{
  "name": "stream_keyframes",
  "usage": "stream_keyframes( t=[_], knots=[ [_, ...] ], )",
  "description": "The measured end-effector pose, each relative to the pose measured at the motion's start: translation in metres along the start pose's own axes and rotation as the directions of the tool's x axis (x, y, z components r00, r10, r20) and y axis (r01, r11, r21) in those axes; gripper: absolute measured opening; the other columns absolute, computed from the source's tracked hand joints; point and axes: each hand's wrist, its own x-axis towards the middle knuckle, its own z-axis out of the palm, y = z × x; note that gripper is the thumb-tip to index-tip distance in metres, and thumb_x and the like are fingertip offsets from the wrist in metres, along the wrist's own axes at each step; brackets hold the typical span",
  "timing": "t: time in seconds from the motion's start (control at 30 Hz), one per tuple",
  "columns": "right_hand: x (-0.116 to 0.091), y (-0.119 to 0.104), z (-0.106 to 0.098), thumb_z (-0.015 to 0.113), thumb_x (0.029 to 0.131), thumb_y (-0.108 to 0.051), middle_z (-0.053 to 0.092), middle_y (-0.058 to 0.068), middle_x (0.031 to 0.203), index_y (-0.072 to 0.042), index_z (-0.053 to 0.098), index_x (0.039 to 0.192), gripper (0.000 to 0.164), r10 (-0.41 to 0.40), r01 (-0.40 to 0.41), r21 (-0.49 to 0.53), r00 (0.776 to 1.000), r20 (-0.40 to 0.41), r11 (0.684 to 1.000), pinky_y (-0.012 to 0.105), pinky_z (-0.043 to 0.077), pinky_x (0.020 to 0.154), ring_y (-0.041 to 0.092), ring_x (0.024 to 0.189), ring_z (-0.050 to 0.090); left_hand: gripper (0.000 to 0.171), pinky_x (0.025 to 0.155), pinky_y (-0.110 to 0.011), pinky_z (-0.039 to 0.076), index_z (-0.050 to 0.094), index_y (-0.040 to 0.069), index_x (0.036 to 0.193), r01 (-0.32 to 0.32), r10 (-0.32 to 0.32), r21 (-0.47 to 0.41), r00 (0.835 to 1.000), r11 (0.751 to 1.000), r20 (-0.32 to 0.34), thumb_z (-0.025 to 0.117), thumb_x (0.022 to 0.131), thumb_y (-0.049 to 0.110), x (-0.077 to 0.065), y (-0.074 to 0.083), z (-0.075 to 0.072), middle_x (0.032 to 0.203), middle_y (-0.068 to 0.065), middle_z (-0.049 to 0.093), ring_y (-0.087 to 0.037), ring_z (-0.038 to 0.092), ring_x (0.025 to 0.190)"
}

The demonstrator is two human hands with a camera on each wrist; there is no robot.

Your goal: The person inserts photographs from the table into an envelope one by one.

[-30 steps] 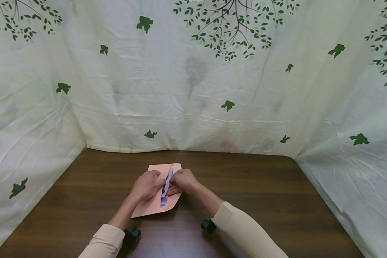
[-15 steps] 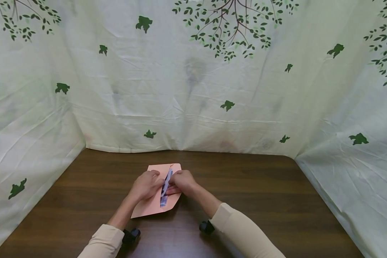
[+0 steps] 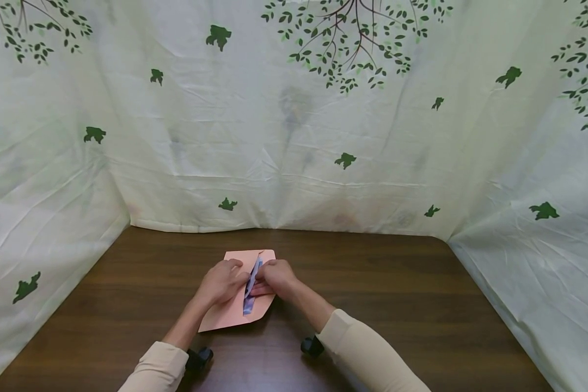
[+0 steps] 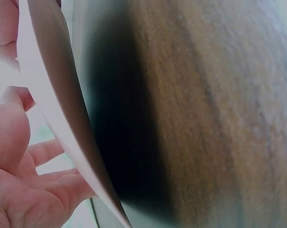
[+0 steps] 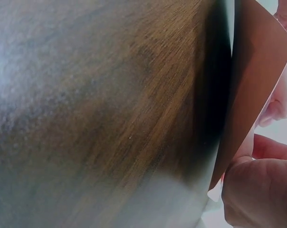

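Note:
A pink envelope is held just above the table in the head view, its opening running lengthwise between the hands. A blue-purple printed slip of paper shows in that opening, partly inside. The left hand grips the envelope's left side, thumb by the opening. In the left wrist view, the left hand's fingers reach to the envelope. The right hand pinches the slip at the opening, its lower fingers over the envelope's right part. In the right wrist view, the right hand is close against the envelope; its fingertips are partly hidden.
The brown wooden table spreads around the hands. A white leaf-printed cloth encloses the back and sides. Dark wrist cameras hang beneath both forearms.
Less of the slip's pale strip shows between the hands than a second ago. The right forearm has shifted slightly left; the left hand and the envelope stay nearly in place.

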Motion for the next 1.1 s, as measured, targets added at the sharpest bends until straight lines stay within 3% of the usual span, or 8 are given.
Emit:
stream_keyframes(
  t=[0.6,1.1],
  knots=[
    [-0.006,-0.004,-0.013,0.054,0.096,-0.001,0.068,0.014,0.077,0.013,0.065,0.107,0.021,0.025,-0.022,-0.05,0.997,0.07,0.999,0.034,0.062,0.065,0.019,0.061,0.071,0.05,0.109,-0.058,0.04,0.059,-0.005,0.134,-0.01,0.009,-0.004,1.0,1.0,-0.012,0.055,0.098,0.029,0.001,-0.001,0.003,0.137,-0.028,0.058,-0.046,0.051,0.132],
    [-0.022,-0.019,-0.046,0.054,0.097,-0.002,0.065,0.017,0.084,0.014,0.06,0.117,0.026,0.008,-0.005,-0.11,0.999,0.035,0.994,0.04,0.062,0.073,0.022,0.067,0.07,0.052,0.106,-0.056,0.042,0.059,-0.003,0.134,-0.001,0.001,0.006,1.0,1.0,-0.013,0.059,0.095,0.031,-0.001,-0.001,0.002,0.135,-0.027,0.059,-0.044,0.055,0.127]
  ],
)
